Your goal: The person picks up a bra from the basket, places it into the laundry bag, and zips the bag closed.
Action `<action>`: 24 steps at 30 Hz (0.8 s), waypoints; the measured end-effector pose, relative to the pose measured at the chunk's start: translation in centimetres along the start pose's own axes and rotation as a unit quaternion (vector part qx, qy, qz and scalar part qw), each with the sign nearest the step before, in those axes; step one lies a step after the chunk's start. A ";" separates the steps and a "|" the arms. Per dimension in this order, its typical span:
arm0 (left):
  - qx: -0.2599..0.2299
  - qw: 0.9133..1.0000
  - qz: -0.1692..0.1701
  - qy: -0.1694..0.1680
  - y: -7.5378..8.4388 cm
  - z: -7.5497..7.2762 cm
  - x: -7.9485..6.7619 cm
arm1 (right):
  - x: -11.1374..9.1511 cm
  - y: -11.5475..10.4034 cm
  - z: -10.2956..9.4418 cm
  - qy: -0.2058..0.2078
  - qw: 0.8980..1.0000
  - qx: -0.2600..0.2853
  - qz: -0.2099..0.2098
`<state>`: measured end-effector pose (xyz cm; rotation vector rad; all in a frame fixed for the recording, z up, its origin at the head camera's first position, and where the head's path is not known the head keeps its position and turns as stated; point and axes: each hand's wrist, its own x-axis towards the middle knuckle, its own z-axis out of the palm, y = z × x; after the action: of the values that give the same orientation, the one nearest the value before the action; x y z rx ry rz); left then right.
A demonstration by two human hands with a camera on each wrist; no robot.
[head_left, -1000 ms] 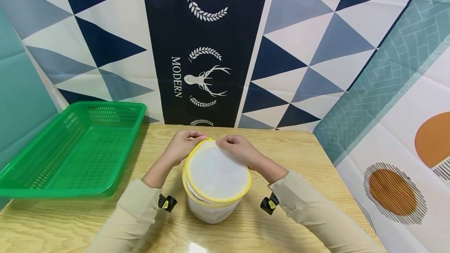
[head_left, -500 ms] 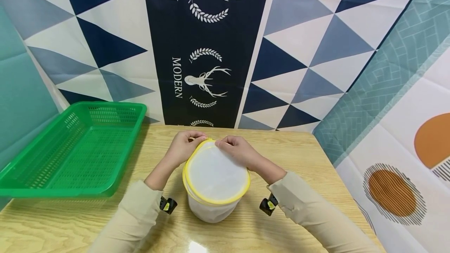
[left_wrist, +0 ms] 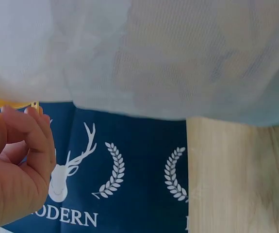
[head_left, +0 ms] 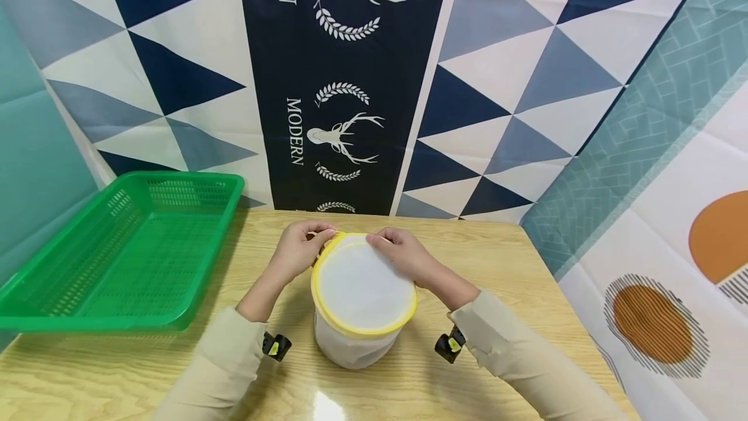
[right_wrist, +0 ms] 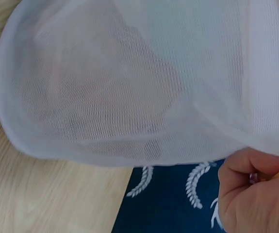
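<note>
A white mesh laundry bag (head_left: pixel 365 284), round like a drum and trimmed with yellow zipper edging, stands upright on the wooden table. Its round lid lies over the opening. At the far left of the rim, my left hand (head_left: pixel 297 249) pinches a yellow zipper pull (left_wrist: pixel 35 105) between thumb and finger. My right hand (head_left: pixel 404 253) grips the rim at the far right, thumb on top of the lid. In the right wrist view, the mesh wall (right_wrist: pixel 105 87) fills most of the picture and the right hand pinches the yellow edge. The bag's contents cannot be made out.
A green plastic basket (head_left: pixel 201 278) with perforated sides stands on the left of the table (head_left: pixel 467 245). Patterned cloth (head_left: pixel 345 51) covers the wall behind. A black wrist camera (head_left: pixel 274 346) hangs under each forearm.
The left hand has shifted slightly left along the rim with the zipper pull. The gap at the front left between lid and bag has narrowed. The right hand stays at the rim.
</note>
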<state>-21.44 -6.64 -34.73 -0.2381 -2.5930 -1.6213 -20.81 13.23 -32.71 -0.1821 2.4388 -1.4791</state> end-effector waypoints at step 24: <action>-0.048 0.998 -0.024 -0.039 0.5 0.1 -0.3 | 0.6 -1.3 -0.7 -0.026 0.999 -0.035 -0.020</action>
<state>-21.08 -6.38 -34.32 -0.2535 -2.6004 -1.7893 -21.62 13.08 -31.40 -0.2825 2.4614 -1.3889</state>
